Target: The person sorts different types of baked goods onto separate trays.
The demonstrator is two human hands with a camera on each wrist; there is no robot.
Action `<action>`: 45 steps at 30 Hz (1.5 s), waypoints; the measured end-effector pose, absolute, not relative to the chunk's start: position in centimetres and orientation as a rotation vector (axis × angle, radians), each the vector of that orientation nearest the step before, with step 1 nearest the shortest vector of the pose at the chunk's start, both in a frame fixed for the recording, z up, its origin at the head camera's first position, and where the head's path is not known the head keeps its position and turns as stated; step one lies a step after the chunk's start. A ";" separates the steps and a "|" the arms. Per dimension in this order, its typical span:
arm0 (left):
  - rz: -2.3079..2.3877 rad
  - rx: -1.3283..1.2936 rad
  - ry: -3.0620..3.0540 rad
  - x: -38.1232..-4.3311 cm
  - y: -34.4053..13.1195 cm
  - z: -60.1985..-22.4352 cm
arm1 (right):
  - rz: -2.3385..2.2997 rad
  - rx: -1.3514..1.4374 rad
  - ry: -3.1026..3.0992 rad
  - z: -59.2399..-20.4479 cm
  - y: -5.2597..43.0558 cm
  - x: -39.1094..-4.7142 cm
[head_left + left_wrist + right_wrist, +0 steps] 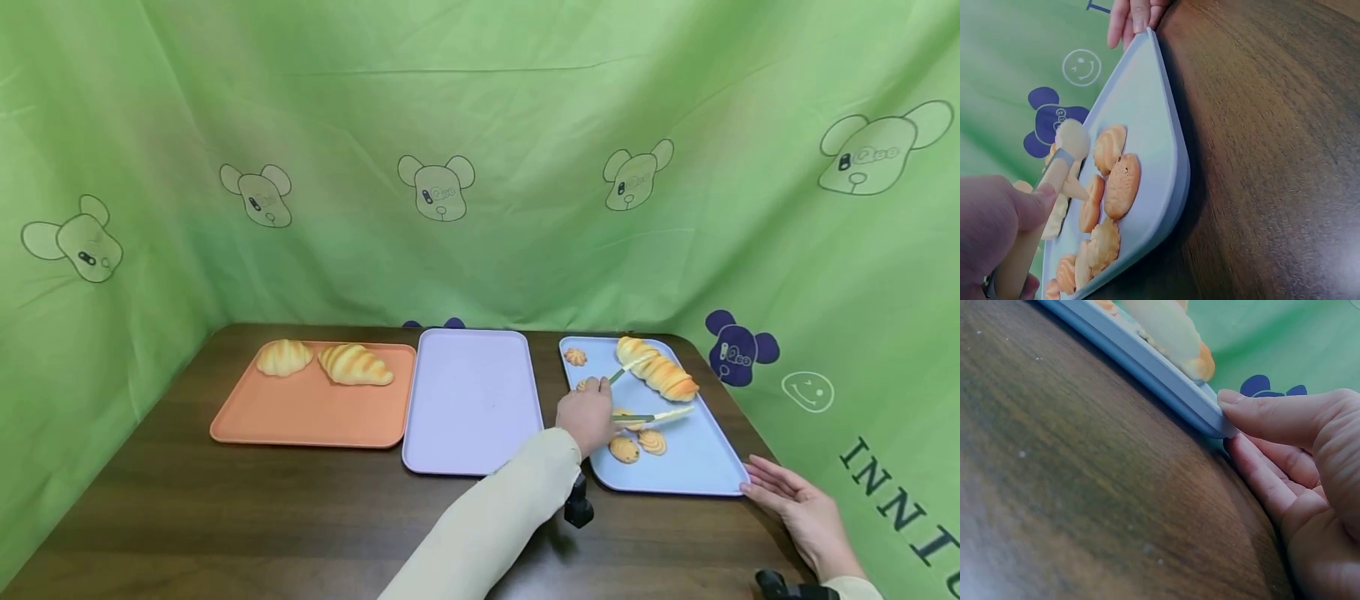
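My left hand grips a pair of tongs over the light blue tray. The tongs' two pale tips stand spread apart, one overlapping the long striped bread roll in the head view. Below the tongs lie several cookies, among them an oval one and a ridged one. At the tray's near right corner, my right hand pinches the rim, its thumb on the edge and its fingers beside and beneath. A star-shaped cookie sits in the tray's far left corner.
A lilac tray lies on the brown table, left of the blue one. Beside it, an orange tray bears a round bread and a croissant. A green curtain hangs behind and along the sides.
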State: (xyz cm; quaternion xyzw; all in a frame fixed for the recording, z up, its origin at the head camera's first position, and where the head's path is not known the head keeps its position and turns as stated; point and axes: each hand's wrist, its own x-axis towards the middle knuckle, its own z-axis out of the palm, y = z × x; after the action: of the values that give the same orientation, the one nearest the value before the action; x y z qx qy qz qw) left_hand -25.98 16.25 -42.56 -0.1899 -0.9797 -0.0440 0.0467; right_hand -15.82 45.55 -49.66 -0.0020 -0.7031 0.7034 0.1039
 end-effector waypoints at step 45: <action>-0.171 -0.649 -2.887 -25.1 12.5 -42.1 | 2.095 0.021 -2.066 -49.6 45.6 -15.9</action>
State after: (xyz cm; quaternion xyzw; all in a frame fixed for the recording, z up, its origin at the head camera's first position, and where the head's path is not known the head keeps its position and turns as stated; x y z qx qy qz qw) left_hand -25.10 12.51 -42.09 -0.2182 -0.9702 -0.0574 0.0886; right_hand -15.85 45.59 -49.55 0.0069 -0.6986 0.7086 0.0993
